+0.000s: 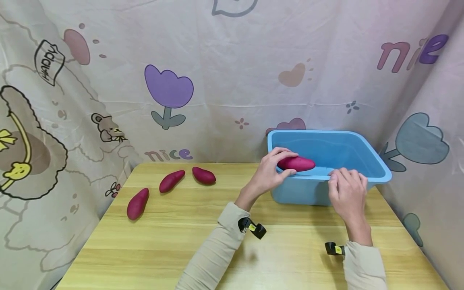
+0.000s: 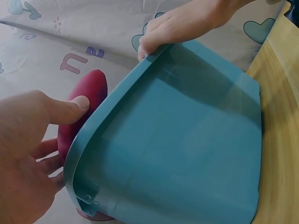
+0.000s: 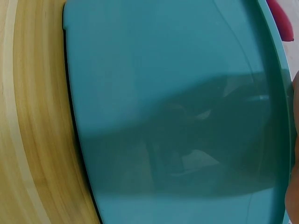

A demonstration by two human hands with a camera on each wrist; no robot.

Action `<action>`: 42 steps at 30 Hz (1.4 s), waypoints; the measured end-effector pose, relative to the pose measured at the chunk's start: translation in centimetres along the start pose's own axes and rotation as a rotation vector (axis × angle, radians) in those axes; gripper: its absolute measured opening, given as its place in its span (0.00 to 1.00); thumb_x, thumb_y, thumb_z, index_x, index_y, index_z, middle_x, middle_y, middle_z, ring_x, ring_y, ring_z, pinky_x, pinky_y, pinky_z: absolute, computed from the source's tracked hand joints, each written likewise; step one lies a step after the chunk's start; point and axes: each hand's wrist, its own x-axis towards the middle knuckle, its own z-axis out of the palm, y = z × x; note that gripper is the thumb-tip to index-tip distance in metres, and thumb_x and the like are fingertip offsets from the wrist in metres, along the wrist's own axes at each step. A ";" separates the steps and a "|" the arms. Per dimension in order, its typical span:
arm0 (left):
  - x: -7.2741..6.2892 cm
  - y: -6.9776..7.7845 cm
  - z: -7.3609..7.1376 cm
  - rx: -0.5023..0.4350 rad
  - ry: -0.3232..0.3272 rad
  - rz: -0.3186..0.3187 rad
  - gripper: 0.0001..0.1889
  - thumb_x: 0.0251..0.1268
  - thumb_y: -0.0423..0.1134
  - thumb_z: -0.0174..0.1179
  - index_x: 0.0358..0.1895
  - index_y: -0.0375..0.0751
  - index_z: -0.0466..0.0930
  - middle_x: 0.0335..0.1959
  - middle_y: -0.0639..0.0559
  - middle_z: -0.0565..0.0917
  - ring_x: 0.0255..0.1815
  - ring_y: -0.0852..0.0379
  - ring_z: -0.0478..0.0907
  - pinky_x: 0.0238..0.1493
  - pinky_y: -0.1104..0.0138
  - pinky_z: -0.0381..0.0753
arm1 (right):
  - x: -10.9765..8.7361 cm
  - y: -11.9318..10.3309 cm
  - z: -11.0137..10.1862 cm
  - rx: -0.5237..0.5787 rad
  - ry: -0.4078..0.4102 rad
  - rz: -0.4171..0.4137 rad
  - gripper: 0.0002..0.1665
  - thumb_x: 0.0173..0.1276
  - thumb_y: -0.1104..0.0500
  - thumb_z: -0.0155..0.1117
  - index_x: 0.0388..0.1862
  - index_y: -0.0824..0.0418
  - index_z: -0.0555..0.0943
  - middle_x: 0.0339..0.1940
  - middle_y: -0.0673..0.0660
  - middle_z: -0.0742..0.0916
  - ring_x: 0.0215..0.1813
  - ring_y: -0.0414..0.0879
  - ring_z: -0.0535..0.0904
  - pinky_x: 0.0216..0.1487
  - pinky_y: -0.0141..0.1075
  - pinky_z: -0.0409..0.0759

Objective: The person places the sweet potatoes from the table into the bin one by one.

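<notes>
My left hand (image 1: 270, 171) grips a purple-red sweet potato (image 1: 299, 163) over the near left rim of the blue plastic bin (image 1: 308, 191). In the left wrist view the thumb presses one side of that sweet potato (image 2: 91, 91) and the fingers curl behind it. With curled fingers, my right hand (image 1: 349, 191) holds the bin's near rim, right of the middle. The right wrist view shows the bin's wall (image 3: 163, 70) close up, with the sweet potato's tip (image 3: 282, 23) beyond the rim and part of the right hand (image 3: 294, 191) at the edge.
Three more sweet potatoes lie on the left of the wooden table (image 1: 163, 249): one nearer the front (image 1: 137, 204), a middle one (image 1: 172, 181) and one by the back edge (image 1: 204, 176). A printed curtain (image 1: 232, 72) hangs behind the table and along both sides.
</notes>
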 end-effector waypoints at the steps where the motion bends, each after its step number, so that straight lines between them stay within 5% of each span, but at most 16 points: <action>1: 0.0 0.0 0.0 0.004 -0.003 -0.006 0.22 0.65 0.38 0.71 0.63 0.43 0.82 0.61 0.48 0.78 0.62 0.56 0.73 0.56 0.78 0.75 | 0.0 0.0 0.0 0.002 0.001 0.000 0.21 0.79 0.57 0.44 0.31 0.65 0.79 0.34 0.65 0.84 0.42 0.64 0.72 0.53 0.61 0.62; 20: -0.1 0.2 0.0 0.060 -0.101 -0.057 0.16 0.72 0.32 0.62 0.61 0.44 0.84 0.61 0.49 0.78 0.64 0.57 0.73 0.61 0.75 0.73 | -0.1 0.2 0.2 -0.004 -0.011 0.001 0.23 0.80 0.55 0.43 0.31 0.65 0.79 0.34 0.65 0.84 0.43 0.65 0.72 0.55 0.63 0.62; 32: -0.8 -0.3 -0.4 0.019 0.014 -0.025 0.11 0.72 0.29 0.62 0.53 0.41 0.86 0.54 0.50 0.83 0.58 0.59 0.78 0.52 0.76 0.76 | 0.2 -0.1 0.1 0.003 0.001 0.009 0.21 0.79 0.57 0.44 0.32 0.66 0.80 0.34 0.65 0.84 0.44 0.65 0.73 0.55 0.62 0.62; 42: -3.0 -1.1 -1.4 -0.012 0.125 -0.025 0.10 0.72 0.29 0.63 0.53 0.38 0.85 0.53 0.49 0.83 0.59 0.57 0.79 0.65 0.70 0.73 | -0.1 0.0 0.1 -0.004 0.002 0.009 0.23 0.80 0.56 0.42 0.31 0.66 0.79 0.33 0.65 0.83 0.43 0.66 0.72 0.55 0.63 0.61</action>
